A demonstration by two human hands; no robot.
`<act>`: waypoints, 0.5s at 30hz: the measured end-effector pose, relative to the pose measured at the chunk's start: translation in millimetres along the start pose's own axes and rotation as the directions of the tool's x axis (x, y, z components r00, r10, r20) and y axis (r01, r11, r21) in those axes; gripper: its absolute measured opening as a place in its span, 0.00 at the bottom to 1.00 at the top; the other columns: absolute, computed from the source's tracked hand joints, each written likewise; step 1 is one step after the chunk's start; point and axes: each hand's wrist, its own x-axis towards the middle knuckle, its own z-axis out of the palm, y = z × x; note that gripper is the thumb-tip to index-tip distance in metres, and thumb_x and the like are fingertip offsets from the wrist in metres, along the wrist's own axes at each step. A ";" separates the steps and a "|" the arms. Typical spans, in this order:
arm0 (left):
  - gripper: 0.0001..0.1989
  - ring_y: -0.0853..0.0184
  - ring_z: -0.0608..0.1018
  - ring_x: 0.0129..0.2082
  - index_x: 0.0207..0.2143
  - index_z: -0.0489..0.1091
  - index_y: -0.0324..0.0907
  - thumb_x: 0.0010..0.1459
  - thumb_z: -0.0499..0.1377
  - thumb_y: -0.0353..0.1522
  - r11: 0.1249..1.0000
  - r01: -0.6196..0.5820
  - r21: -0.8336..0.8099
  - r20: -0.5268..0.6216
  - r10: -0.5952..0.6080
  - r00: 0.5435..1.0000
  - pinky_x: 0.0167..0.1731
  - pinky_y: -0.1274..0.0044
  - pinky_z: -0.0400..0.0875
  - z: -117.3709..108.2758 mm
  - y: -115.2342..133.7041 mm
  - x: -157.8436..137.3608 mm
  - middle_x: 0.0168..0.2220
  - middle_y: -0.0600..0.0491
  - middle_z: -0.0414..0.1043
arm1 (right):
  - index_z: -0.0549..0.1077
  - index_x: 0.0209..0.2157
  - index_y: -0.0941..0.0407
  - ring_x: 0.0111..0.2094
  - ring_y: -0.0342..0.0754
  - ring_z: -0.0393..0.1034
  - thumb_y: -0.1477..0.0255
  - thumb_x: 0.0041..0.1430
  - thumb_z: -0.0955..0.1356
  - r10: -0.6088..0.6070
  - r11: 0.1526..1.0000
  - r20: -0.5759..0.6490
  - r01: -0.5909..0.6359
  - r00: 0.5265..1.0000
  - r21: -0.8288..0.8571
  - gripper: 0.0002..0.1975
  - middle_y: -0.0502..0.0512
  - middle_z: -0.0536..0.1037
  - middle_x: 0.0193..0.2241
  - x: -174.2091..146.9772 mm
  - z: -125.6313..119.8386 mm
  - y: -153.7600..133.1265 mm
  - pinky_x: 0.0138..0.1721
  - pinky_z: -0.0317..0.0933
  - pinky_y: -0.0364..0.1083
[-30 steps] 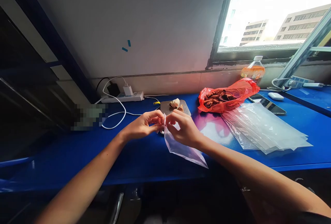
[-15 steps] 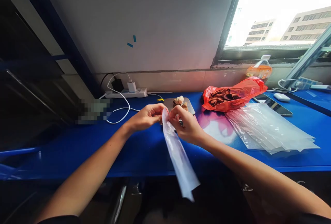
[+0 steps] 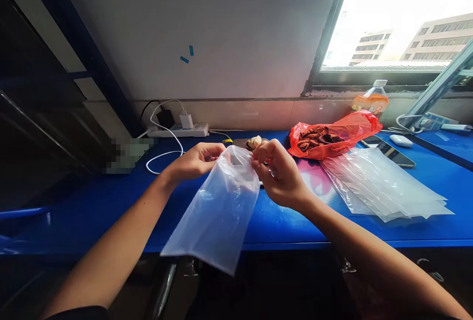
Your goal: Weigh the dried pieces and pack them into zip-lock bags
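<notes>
A clear plastic bag (image 3: 218,211) hangs by its top between my two hands, its lower end reaching past the table's front edge. My left hand (image 3: 197,162) pinches the bag's upper left corner. Closed on the upper right corner is my right hand (image 3: 279,175). Behind them, partly hidden, a small flat scale (image 3: 240,144) carries pale and brown dried pieces (image 3: 254,142). Off to the right lies a stack of flat clear bags (image 3: 388,182), with a red plastic bag (image 3: 354,143) of dark brown dried peel-like pieces (image 3: 320,139) behind it.
A power strip (image 3: 201,129) with a white charger (image 3: 186,121) and a looping white cable (image 3: 162,153) sits back left. Back right are an orange drink bottle (image 3: 375,99), a phone (image 3: 393,151) and a white case (image 3: 401,141). The blue table (image 3: 295,226) ends near my body.
My hands have moved apart, and the clear bag has gone from a narrow folded strip to spread wide between them. Its lower end has swung left.
</notes>
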 end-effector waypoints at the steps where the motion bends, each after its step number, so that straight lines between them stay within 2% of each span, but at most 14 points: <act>1: 0.14 0.62 0.77 0.34 0.31 0.74 0.39 0.45 0.67 0.39 1.000 0.008 -0.015 0.074 -0.006 0.997 0.34 0.75 0.72 -2.7 0.8 -0.3 0.33 0.48 0.76 | 0.56 0.31 0.53 0.31 0.43 0.61 0.81 0.56 0.60 -0.009 1.000 0.071 0.010 0.997 -0.012 0.08 0.51 0.65 0.30 0.8 -3.1 -1.1 0.32 0.60 0.44; 4: 0.23 0.55 0.75 0.40 0.35 0.76 0.38 0.46 0.65 0.48 0.997 -0.015 -0.069 0.329 0.037 0.944 0.41 0.70 0.71 -7.5 2.9 0.0 0.39 0.44 0.75 | 0.59 0.30 0.54 0.29 0.43 0.59 0.84 0.54 0.59 -0.086 0.977 0.342 0.146 0.936 -0.152 0.09 0.50 0.65 0.28 1.0 -6.9 0.3 0.30 0.56 0.43; 6: 0.27 0.55 0.74 0.41 0.35 0.76 0.38 0.48 0.61 0.53 0.995 -0.048 -0.093 0.391 0.081 0.917 0.42 0.69 0.70 -8.3 3.7 0.8 0.38 0.43 0.74 | 0.62 0.31 0.55 0.28 0.43 0.58 0.85 0.54 0.58 -0.081 0.934 0.457 0.227 0.886 -0.275 0.10 0.51 0.66 0.29 -0.1 -6.4 1.8 0.30 0.54 0.44; 8: 0.25 0.59 0.74 0.37 0.33 0.74 0.38 0.51 0.59 0.53 0.995 -0.072 -0.062 0.377 0.090 0.922 0.40 0.71 0.69 -8.2 3.5 1.3 0.35 0.46 0.73 | 0.64 0.32 0.56 0.28 0.43 0.58 0.85 0.54 0.58 -0.037 0.902 0.489 0.240 0.872 -0.360 0.11 0.52 0.66 0.30 -1.1 -6.0 1.4 0.30 0.53 0.44; 10: 0.19 0.65 0.72 0.33 0.28 0.72 0.39 0.55 0.60 0.47 0.997 -0.075 0.007 0.354 0.067 0.933 0.36 0.76 0.67 -7.8 2.1 1.6 0.31 0.50 0.70 | 0.65 0.34 0.56 0.29 0.43 0.60 0.85 0.55 0.58 -0.018 0.901 0.481 0.222 0.877 -0.372 0.11 0.52 0.67 0.31 -1.5 -7.3 -1.8 0.31 0.54 0.44; 13: 0.14 0.69 0.68 0.29 0.24 0.69 0.38 0.56 0.61 0.39 0.994 -0.089 0.069 0.367 0.058 0.929 0.31 0.79 0.63 -6.7 -1.8 2.4 0.28 0.53 0.67 | 0.65 0.37 0.55 0.29 0.41 0.61 0.81 0.59 0.60 -0.009 0.951 0.414 0.135 0.910 -0.277 0.08 0.50 0.69 0.30 -1.3 -12.0 -11.5 0.30 0.55 0.42; 15: 0.15 0.70 0.68 0.28 0.21 0.68 0.38 0.55 0.61 0.38 0.991 -0.121 0.056 0.371 0.092 0.924 0.30 0.79 0.62 -5.9 -4.8 3.1 0.27 0.54 0.67 | 0.64 0.39 0.54 0.27 0.40 0.61 0.77 0.59 0.63 0.029 0.982 0.392 0.047 0.919 -0.183 0.06 0.48 0.69 0.28 -1.2 -14.5 -20.6 0.27 0.56 0.40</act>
